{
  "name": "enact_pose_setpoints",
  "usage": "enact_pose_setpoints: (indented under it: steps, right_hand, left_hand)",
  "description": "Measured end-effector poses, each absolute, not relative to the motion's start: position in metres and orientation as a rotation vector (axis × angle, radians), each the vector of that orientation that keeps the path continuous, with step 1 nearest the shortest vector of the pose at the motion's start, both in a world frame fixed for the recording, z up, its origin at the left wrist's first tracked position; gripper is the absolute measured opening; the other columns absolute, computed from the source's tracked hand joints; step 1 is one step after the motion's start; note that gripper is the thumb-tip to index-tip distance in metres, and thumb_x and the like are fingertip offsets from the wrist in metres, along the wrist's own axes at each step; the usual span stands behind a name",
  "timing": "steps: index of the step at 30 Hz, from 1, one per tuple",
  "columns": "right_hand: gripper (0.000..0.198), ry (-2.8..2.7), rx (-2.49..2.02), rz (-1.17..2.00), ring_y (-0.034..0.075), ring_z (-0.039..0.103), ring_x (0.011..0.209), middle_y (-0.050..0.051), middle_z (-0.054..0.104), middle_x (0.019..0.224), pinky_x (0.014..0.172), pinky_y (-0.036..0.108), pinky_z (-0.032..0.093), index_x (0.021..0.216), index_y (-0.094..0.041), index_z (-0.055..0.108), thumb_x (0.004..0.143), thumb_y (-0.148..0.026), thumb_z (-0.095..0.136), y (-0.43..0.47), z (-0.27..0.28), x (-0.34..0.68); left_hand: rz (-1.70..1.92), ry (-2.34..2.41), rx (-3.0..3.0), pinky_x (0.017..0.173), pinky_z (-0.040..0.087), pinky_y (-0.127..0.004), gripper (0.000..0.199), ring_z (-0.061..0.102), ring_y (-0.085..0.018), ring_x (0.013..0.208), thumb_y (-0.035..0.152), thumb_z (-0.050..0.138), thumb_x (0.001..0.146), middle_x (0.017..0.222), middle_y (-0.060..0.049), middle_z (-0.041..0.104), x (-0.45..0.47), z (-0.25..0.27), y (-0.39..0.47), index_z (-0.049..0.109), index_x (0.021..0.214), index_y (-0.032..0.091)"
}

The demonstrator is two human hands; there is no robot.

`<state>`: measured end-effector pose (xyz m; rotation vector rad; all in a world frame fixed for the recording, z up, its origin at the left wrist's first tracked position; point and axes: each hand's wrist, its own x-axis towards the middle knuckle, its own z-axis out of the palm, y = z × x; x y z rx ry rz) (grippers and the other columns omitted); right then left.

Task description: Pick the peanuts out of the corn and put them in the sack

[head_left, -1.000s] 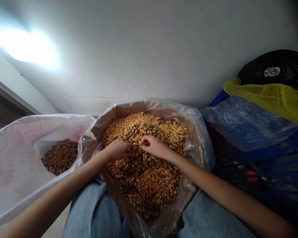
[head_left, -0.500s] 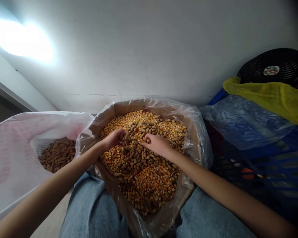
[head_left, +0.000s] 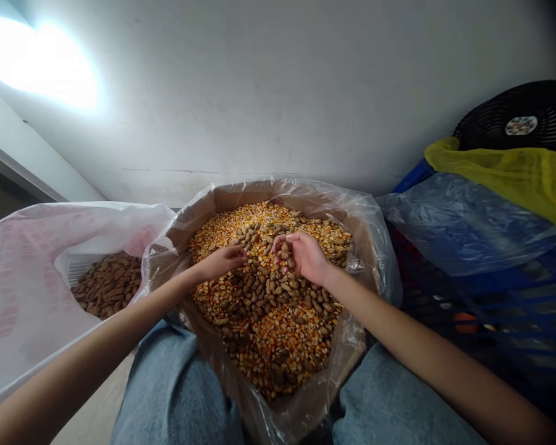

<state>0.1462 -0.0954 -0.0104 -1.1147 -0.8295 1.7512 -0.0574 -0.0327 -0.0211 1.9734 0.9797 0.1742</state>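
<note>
"Holding anything, that right hand?"

"Yes, it is turning its palm inward, and the bent fingers are cradling a couple of peanuts above the pile."

"And the left hand?"

"It is hanging just beside, palm down, fingers curling over the heap. I'm not seeing underneath, so I cannot tell whether it is gripping something. The two hands are staying apart, with a small gap between them."

"Where are the other peanuts lying?"

"They are spreading over the corn, inside a cardboard box that a clear plastic liner is covering. The box is standing between the knees."

"What is sitting around it?"

"A white bag is holding brown nuts on the left; a blue crate is standing on the right, a yellow net draping over it."
</note>
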Motion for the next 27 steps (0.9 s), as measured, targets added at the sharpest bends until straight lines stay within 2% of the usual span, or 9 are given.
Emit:
enact_pose_setpoints:
  steps: [2, 5, 9, 12, 14, 17, 22, 24, 27]
  right_hand:
    - [0.029, -0.975, -1.252, 1.666, 0.011, 0.047, 0.051, 0.000, 0.050, 0.060, 0.040, 0.019, 0.031, 0.067, -0.018, 0.045, 0.071, -0.045, 0.040, -0.097, -0.013, 0.144]
    - [0.032, -1.444, -1.617, 1.319, 0.010, 0.044, 0.047, -0.001, 0.047, 0.052, 0.043, 0.020, 0.030, 0.060, -0.017, 0.046, 0.070, -0.047, 0.048, -0.100, -0.020, 0.136]
    - [0.020, -2.021, -1.927, 0.675, 0.018, 0.054, 0.066, 0.002, 0.060, 0.071, 0.055, 0.025, 0.034, 0.079, -0.022, 0.058, 0.072, -0.038, 0.049, -0.104, -0.024, 0.124]
    - [0.024, -2.242, -1.988, 0.469, 0.020, 0.056, 0.071, 0.004, 0.062, 0.078, 0.058, 0.026, 0.035, 0.095, -0.024, 0.054, 0.074, -0.034, 0.048, -0.105, -0.025, 0.117]
    - [0.023, -2.273, -2.002, 0.423, 0.019, 0.056, 0.070, 0.005, 0.061, 0.075, 0.058, 0.026, 0.035, 0.093, -0.023, 0.055, 0.074, -0.033, 0.047, -0.104, -0.026, 0.114]
    - [0.018, -2.081, -1.975, 0.581, 0.016, 0.052, 0.061, 0.003, 0.058, 0.066, 0.054, 0.025, 0.032, 0.081, -0.021, 0.057, 0.071, -0.034, 0.049, -0.102, -0.027, 0.116]
    - [0.023, -1.194, -1.428, 1.495, 0.007, 0.032, 0.040, -0.004, 0.040, 0.051, 0.037, 0.019, 0.021, 0.068, -0.018, 0.047, 0.070, -0.041, 0.043, -0.097, -0.016, 0.136]
    - [0.020, -0.897, -1.141, 1.700, 0.007, 0.033, 0.040, -0.003, 0.040, 0.054, 0.034, 0.018, 0.019, 0.068, -0.018, 0.044, 0.069, -0.037, 0.039, -0.096, -0.010, 0.144]
    - [0.019, -0.729, -0.972, 1.809, 0.010, 0.043, 0.047, -0.001, 0.046, 0.059, 0.034, 0.018, 0.023, 0.070, -0.018, 0.045, 0.068, -0.035, 0.037, -0.096, -0.005, 0.150]
  left_hand:
    - [-0.016, 0.992, 2.395, 0.057, 0.039, -0.024, 0.023, 0.053, -0.014, 0.062, 0.038, 0.041, 0.077, 0.067, -0.002, 0.057, -0.053, -0.019, -0.043, 0.054, 0.081, 0.018]
    - [-0.300, 0.969, 2.779, 0.058, 0.041, -0.030, 0.031, 0.058, -0.022, 0.065, 0.043, 0.039, 0.077, 0.070, -0.008, 0.061, -0.045, -0.016, -0.059, 0.054, 0.086, 0.018]
    - [-0.454, 0.947, 2.888, 0.058, 0.042, -0.030, 0.032, 0.060, -0.025, 0.070, 0.040, 0.043, 0.076, 0.078, -0.011, 0.063, -0.037, -0.014, -0.070, 0.052, 0.094, 0.015]
    - [-0.481, 0.949, 2.857, 0.060, 0.043, -0.029, 0.030, 0.060, -0.023, 0.072, 0.036, 0.044, 0.076, 0.083, -0.010, 0.063, -0.036, -0.013, -0.068, 0.050, 0.097, 0.016]
    - [-0.487, 0.950, 2.828, 0.061, 0.043, -0.029, 0.029, 0.060, -0.023, 0.074, 0.036, 0.043, 0.076, 0.085, -0.010, 0.063, -0.037, -0.014, -0.066, 0.050, 0.098, 0.017]
    - [-0.476, 0.966, 2.769, 0.063, 0.042, -0.030, 0.028, 0.059, -0.023, 0.077, 0.033, 0.043, 0.076, 0.087, -0.010, 0.063, -0.038, -0.016, -0.064, 0.051, 0.098, 0.018]
    - [-0.205, 0.888, 2.381, 0.059, 0.039, -0.025, 0.022, 0.053, -0.016, 0.067, 0.033, 0.046, 0.071, 0.075, -0.003, 0.058, -0.038, -0.014, -0.056, 0.053, 0.086, 0.018]
    - [-0.056, 0.817, 1.999, 0.051, 0.036, -0.022, 0.019, 0.046, -0.011, 0.056, 0.032, 0.045, 0.070, 0.065, 0.000, 0.050, -0.038, -0.008, -0.051, 0.051, 0.080, 0.017]
    - [0.132, 0.719, 1.346, 0.038, 0.027, -0.019, 0.014, 0.033, -0.008, 0.042, 0.029, 0.038, 0.070, 0.053, 0.004, 0.034, -0.040, 0.001, -0.043, 0.044, 0.076, 0.018]
